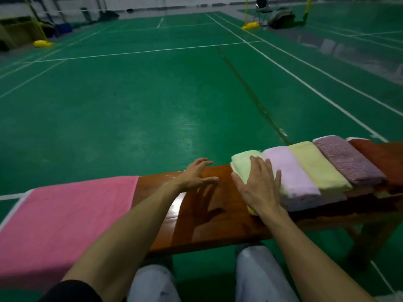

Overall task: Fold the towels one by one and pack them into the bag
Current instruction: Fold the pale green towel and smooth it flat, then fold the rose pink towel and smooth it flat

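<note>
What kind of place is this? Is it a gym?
Probably an indoor badminton hall: a shiny green sports floor, white painted court lines across it, and yellow net posts on yellow bases.

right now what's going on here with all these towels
A person sits at a glossy brown wooden bench. Their right hand rests flat on a folded pale green towel, first in a row of five folded ones. The left hand hovers open over the wood. A large pink towel lies flat at the left, unfolded. No bag in view.
</note>
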Action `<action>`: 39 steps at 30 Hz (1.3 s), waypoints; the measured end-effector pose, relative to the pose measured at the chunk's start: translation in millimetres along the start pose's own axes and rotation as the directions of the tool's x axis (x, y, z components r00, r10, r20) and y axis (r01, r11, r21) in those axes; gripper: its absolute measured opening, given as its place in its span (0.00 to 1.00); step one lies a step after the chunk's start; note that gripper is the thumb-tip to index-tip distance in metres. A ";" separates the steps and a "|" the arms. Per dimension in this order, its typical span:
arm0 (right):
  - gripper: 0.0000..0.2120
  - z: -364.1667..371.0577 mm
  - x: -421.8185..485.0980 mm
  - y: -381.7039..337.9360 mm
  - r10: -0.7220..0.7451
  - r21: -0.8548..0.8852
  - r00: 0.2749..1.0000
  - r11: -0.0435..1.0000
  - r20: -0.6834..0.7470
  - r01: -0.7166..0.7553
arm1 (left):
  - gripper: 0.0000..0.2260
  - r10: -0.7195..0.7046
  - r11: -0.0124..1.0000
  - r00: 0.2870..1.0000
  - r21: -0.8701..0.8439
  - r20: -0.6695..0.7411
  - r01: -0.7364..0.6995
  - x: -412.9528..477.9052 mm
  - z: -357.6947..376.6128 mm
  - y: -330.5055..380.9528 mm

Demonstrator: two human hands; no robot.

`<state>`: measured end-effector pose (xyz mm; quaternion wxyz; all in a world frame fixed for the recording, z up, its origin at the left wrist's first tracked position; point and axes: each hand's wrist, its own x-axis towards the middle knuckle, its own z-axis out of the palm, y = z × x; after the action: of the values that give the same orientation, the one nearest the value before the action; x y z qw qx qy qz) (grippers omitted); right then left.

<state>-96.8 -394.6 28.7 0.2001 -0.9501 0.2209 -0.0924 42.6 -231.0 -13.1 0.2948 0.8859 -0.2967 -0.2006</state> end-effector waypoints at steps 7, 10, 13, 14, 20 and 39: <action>0.29 58.4 -50.1 -102.7 -0.207 0.301 0.946 0.945 0.249 0.127 | 0.30 -0.131 0.990 0.974 0.019 -0.183 0.136 -95.7 -27.3 -84.2; 0.25 86.2 -67.0 -139.6 -0.217 0.407 0.896 0.912 0.387 0.045 | 0.28 -0.177 0.982 0.952 0.018 -0.251 0.187 -130.0 -42.1 -114.5; 0.26 111.6 -76.1 -170.0 -0.209 0.484 0.852 0.873 0.481 -0.059 | 0.25 -0.208 0.973 0.925 0.028 -0.319 0.228 -155.5 -54.6 -139.7; 0.28 120.6 -78.6 -178.8 -0.198 0.499 0.836 0.861 0.512 -0.101 | 0.24 -0.219 0.970 0.916 0.026 -0.336 0.242 -162.7 -57.7 -147.9; 0.21 163.8 -87.7 -209.9 -0.186 0.530 0.798 0.827 0.573 -0.187 | 0.18 -0.210 0.976 0.906 -0.018 -0.368 0.218 -184.4 -56.3 -176.7; 0.13 187.4 -86.2 -253.8 -0.101 0.663 0.776 0.596 0.622 -0.454 | 0.17 -0.187 0.974 0.902 -0.195 -0.390 0.118 -193.9 -52.0 -187.1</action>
<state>-26.5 -82.9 -41.1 0.6620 -0.7119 0.1811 0.1489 2.3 36.5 -59.3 0.4062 0.9009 -0.1408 -0.0593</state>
